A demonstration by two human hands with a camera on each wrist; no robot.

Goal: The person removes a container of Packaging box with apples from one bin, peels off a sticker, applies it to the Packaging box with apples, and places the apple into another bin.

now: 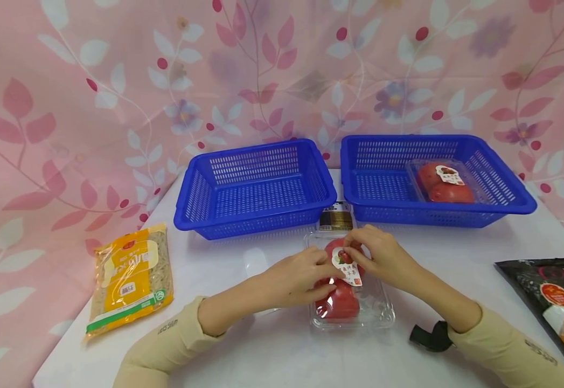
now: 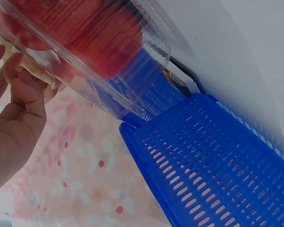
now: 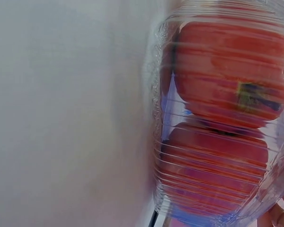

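A clear plastic box (image 1: 376,310) of tomatoes (image 1: 338,303) lies on the table before me, with a white sticker label (image 1: 352,274) on its lid. My left hand (image 1: 293,277) rests over the box's left side, its fingers spread on the lid and the label's lower edge. From the other side, my right hand (image 1: 378,256) pinches the label's upper part between thumb and finger. In the right wrist view, the ribbed box wall shows the tomatoes (image 3: 213,168) close up.
Two blue baskets stand behind: the left basket (image 1: 257,218) and the right basket (image 1: 383,213), which holds another tomato box (image 1: 444,183). A gold-and-black packet (image 1: 336,218) lies between them. A yellow grain bag (image 1: 131,275) lies left, a black food bag (image 1: 553,296) right, a black strap (image 1: 429,337) near my right sleeve.
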